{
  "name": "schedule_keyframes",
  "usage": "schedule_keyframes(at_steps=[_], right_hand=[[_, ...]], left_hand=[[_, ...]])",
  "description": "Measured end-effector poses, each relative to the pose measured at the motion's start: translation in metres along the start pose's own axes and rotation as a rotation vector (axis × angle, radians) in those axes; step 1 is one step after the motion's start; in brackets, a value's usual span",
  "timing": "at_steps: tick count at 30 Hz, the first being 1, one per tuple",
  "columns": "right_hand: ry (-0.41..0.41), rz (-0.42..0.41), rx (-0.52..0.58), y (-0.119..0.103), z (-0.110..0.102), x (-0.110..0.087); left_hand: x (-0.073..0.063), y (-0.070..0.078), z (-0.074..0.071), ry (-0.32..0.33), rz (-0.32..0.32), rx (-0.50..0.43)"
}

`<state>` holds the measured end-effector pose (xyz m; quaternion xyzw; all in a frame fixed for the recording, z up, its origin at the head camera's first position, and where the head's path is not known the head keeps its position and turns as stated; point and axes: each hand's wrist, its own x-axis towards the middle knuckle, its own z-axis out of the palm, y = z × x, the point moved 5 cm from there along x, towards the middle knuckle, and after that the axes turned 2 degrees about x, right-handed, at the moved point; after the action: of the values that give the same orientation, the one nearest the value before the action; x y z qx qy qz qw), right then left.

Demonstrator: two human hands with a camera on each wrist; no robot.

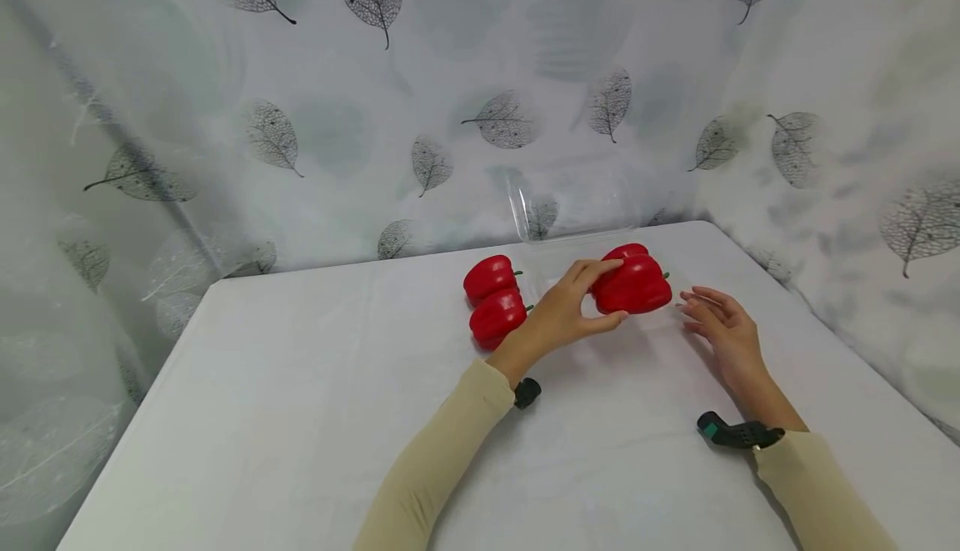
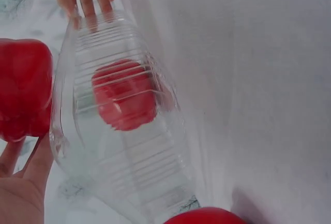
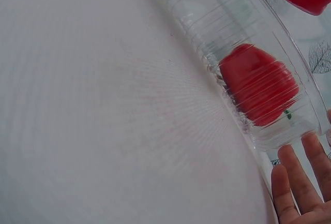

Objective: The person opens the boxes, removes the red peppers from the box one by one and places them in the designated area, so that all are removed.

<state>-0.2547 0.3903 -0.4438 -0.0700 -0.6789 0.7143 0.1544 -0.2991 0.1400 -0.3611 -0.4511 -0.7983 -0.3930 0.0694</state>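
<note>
My left hand (image 1: 564,308) grips a red bell pepper (image 1: 636,286) with thumb and fingers, above a clear plastic container (image 2: 132,157). Through the container's ribbed wall shows another red bell pepper (image 3: 258,84) with a green stem; in the head view it is mostly hidden behind the held one. Fairly straight fingers of my right hand (image 1: 726,336) touch the container's right end, as the right wrist view shows. The held pepper (image 2: 23,87) also appears at the left edge of the left wrist view, partly cut off.
Two more red bell peppers, one farther back (image 1: 491,278) and one nearer (image 1: 498,318), lie left of the container beside my left wrist. The container's raised clear lid (image 1: 577,201) stands at the back edge of the white table (image 1: 300,401). A leaf-patterned curtain (image 1: 337,151) hangs behind.
</note>
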Motion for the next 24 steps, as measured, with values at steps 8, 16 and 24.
schedule_keyframes(at_steps=[8,16,24], right_hand=[[-0.002,-0.005,0.004,-0.002,0.0,-0.001],[-0.025,-0.029,0.073,-0.004,0.003,-0.001],[-0.031,-0.033,0.102,-0.003,0.004,-0.001]], left_hand=[[-0.007,0.0,-0.009,0.005,0.006,-0.006],[-0.014,-0.002,-0.016,0.029,0.053,-0.008],[-0.02,-0.002,-0.024,0.036,0.067,0.027]])
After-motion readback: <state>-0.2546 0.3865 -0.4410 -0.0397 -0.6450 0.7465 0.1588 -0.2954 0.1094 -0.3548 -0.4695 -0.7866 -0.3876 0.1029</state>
